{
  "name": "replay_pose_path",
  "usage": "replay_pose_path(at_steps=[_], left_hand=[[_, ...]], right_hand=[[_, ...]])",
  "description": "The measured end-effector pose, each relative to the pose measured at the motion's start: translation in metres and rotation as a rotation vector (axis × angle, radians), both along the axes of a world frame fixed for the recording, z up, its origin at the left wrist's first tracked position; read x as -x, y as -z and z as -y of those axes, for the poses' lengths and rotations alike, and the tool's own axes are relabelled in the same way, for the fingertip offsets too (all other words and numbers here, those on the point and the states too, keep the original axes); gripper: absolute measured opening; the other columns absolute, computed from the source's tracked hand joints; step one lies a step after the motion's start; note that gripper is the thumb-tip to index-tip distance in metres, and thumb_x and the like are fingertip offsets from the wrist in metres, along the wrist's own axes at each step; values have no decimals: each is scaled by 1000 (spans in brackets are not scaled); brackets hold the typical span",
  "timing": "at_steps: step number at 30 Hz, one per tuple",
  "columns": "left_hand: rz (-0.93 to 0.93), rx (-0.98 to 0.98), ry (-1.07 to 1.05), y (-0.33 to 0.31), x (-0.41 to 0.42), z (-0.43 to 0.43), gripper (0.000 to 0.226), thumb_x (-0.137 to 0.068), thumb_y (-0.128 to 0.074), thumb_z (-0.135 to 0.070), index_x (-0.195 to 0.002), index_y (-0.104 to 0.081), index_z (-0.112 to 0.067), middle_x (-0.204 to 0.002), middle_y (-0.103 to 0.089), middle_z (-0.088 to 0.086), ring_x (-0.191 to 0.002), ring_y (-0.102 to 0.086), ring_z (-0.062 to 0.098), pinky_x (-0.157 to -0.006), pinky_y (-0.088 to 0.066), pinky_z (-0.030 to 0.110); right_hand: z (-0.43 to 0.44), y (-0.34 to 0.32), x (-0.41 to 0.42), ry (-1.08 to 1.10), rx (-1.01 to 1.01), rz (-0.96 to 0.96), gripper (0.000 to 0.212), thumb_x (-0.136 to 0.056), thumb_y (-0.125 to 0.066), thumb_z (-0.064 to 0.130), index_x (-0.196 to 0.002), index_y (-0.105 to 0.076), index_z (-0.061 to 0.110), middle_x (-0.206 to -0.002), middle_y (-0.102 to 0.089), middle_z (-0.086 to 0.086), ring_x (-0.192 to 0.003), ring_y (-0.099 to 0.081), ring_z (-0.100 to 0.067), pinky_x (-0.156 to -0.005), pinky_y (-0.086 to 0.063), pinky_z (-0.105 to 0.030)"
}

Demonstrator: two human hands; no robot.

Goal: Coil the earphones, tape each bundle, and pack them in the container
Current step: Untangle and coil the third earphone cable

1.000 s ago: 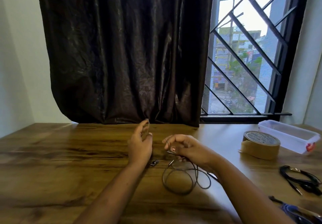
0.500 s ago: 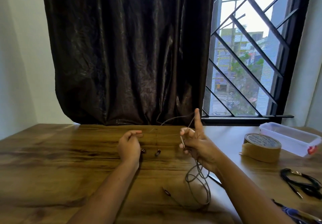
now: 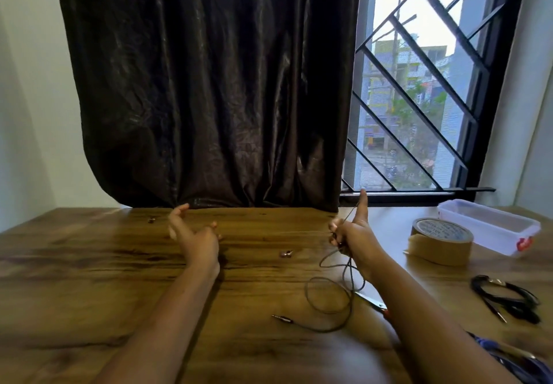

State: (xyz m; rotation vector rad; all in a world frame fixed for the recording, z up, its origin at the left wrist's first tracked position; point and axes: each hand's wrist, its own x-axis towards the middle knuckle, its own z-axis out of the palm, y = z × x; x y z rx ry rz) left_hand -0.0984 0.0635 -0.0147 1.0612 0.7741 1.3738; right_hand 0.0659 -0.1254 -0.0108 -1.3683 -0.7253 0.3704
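Spanning the whole near view, a wooden table point(image 3: 89, 279) runs to a far wall. A dark curtain point(image 3: 209, 84) hangs there, with a barred window point(image 3: 419, 99) to its right. At the far right of the table sits a clear plastic container point(image 3: 490, 226), lid off or on I cannot tell. A roll of brown tape point(image 3: 440, 241) lies flat just to its left and slightly nearer.

Both bare forearms reach in from the near edge. The right hand point(image 3: 353, 234) has its index finger pointing straight up and its other fingers curled round the cable of the grey earphones point(image 3: 329, 297). The left hand point(image 3: 194, 238) is raised at the centre with thumb and fingers spread apart. A thin strand stretches level from the right hand across to it, but motion blur hides whether the fingers pinch that strand.

On the near right a bundle of black earphones point(image 3: 505, 297) lies well apart from the container. Below the right hand the grey cable drops in loose loops onto the wood, partly over a pair of scissors point(image 3: 371, 301). 1 earbud point(image 3: 285, 253) rests between the hands, another small piece point(image 3: 151, 220) lies far left of the left hand, and the jack plug point(image 3: 282, 318) lies nearest.
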Motion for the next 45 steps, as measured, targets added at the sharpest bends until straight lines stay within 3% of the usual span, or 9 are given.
replay_pose_path(at_steps=[8,12,16,21,29,33,38,42,45], left_hand=[[-322,-125,224,8,-10,11,47,-89,-36,12,-105,-55,-28,-112,-55,-4,-77,-65,20,-54,-48,29],[-440,-277,561,8,-14,28,50,-89,-48,6,-115,-45,-36,-115,-58,4,-68,-65,23,-51,-50,31],[-475,-543,803,16,-21,41,75,-80,-69,0,-124,-40,-52,-122,-52,5,-96,-65,29,-77,-58,39],[-536,-516,798,13,-23,52,15,-92,-56,-8,-105,-61,-13,-103,-63,22,-75,-59,25,-65,-50,35],[-584,-292,700,3,-11,33,24,-101,-40,-21,-83,-54,-13,-76,-63,5,-58,-58,17,-45,-41,23],[-437,-93,659,-6,-1,17,17,-100,-41,-18,-91,-55,-13,-83,-65,7,-57,-55,14,-39,-42,18],[-493,8,930,-8,23,-1,34,-96,-46,-15,-123,-48,-35,-108,-70,16,-87,-70,32,-57,-57,32],[-871,-203,831,-15,28,8,41,-95,-48,-39,-133,-35,-45,-85,-73,17,-67,-69,25,-55,-52,28],[-1170,-770,230,-18,20,10,37,-99,-37,-42,-130,-51,-27,-89,-70,10,-73,-65,23,-57,-44,27]], right_hand=[[-3,2,10,-44,330,204,60,-88,-51,2,-142,-38,25,-82,-60,-5,-60,-53,-9,-47,-40,-15],[-10,-1,25,-95,395,533,41,-91,-55,4,-129,-54,18,-85,-66,9,-88,-66,-14,-79,-55,-25],[-21,-4,44,-185,469,833,21,-95,-49,13,-104,-65,25,-91,-67,5,-84,-61,-10,-73,-44,-20],[-26,4,42,-35,557,1147,37,-93,-41,15,-122,-54,34,-118,-59,11,-109,-53,-9,-100,-35,-41],[-18,1,20,-2,475,1044,9,-94,-54,28,-90,-61,31,-78,-62,13,-72,-58,-4,-64,-44,-24],[-10,-5,15,-19,407,962,40,-93,-57,25,-57,-45,35,-56,-47,15,-59,-51,8,-54,-35,-11],[-6,-2,17,64,465,1066,26,-98,-44,35,-73,-45,28,-69,-52,11,-66,-52,-11,-62,-45,-31],[-1,-2,22,279,471,1303,28,-99,-34,43,-88,-50,24,-74,-58,5,-67,-56,-17,-57,-42,-31],[-4,3,23,447,401,1415,38,-97,-31,47,-84,-56,22,-62,-61,5,-52,-59,-17,-51,-40,-27]])
